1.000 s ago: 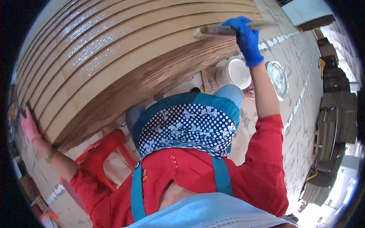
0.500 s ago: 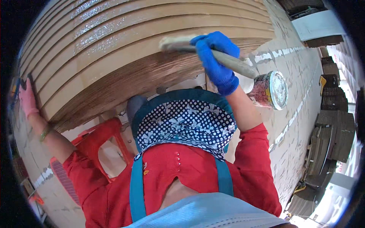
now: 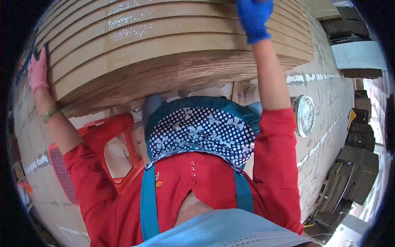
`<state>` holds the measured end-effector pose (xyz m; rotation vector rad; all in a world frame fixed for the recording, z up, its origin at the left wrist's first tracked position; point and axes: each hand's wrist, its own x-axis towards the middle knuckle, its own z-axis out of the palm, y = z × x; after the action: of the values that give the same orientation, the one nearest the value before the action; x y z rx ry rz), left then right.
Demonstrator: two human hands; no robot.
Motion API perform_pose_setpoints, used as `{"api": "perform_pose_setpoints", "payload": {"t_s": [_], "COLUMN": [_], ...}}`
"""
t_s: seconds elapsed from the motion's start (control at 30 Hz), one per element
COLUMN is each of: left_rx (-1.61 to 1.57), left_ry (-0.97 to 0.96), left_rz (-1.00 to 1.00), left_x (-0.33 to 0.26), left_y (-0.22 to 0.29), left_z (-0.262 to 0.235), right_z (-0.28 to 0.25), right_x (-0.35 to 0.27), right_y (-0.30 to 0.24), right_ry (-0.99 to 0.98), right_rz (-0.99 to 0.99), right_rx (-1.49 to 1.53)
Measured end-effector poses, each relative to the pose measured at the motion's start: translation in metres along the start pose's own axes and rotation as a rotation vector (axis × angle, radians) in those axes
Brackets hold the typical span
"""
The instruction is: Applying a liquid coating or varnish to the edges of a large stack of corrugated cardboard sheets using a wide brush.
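Cardboard stack [image 3: 164,43], stepped, beyond apron [image 3: 201,131]; hands well apart.
Rests pink-gloved left hand [image 3: 39,71], fingers spread, at left end, apparently for steadying; extends blue-gloved right hand [image 3: 255,20] over top, grip unreadable at view's edge.

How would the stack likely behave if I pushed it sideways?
The stack would probably feel heavy, since its front side looks thick and many-layered. Its upper sheets may slide apart, as they overlap in steps. The shiny patch looks wet, so it could be slippery or tacky.
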<state>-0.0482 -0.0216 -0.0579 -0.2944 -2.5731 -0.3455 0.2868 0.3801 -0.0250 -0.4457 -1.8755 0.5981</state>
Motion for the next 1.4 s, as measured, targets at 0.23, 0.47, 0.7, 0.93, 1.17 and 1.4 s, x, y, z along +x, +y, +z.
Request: {"api": "perform_pose_setpoints", "payload": {"t_s": [0.23, 0.47, 0.7, 0.93, 1.17, 1.4], "left_rx": [-0.091, -0.168, -0.027, -0.093, -0.364, -0.326], "left_ry": [0.043, 0.035, 0.112, 0.072, -0.036, -0.138], "left_rz": [0.011, 0.011, 0.126, 0.068, -0.101, -0.150], "left_x": [0.018, 0.017, 0.027, 0.018, -0.022, -0.028], "left_y": [-0.041, -0.037, -0.061, -0.041, 0.019, 0.016], "left_z": [0.026, 0.022, 0.040, 0.028, -0.030, -0.049], "right_z": [-0.032, -0.027, -0.008, 0.057, 0.051, 0.016], "right_x": [-0.091, -0.088, -0.136, 0.007, -0.076, -0.120], "right_y": [-0.066, -0.046, -0.091, -0.070, -0.089, -0.114], "right_ry": [-0.420, -0.125, -0.321, -0.092, -0.366, -0.406], "right_rz": [-0.102, -0.246, -0.239, -0.238, -0.444, -0.388], "right_rx": [0.362, -0.242, 0.348, 0.507, 0.225, 0.511]}}
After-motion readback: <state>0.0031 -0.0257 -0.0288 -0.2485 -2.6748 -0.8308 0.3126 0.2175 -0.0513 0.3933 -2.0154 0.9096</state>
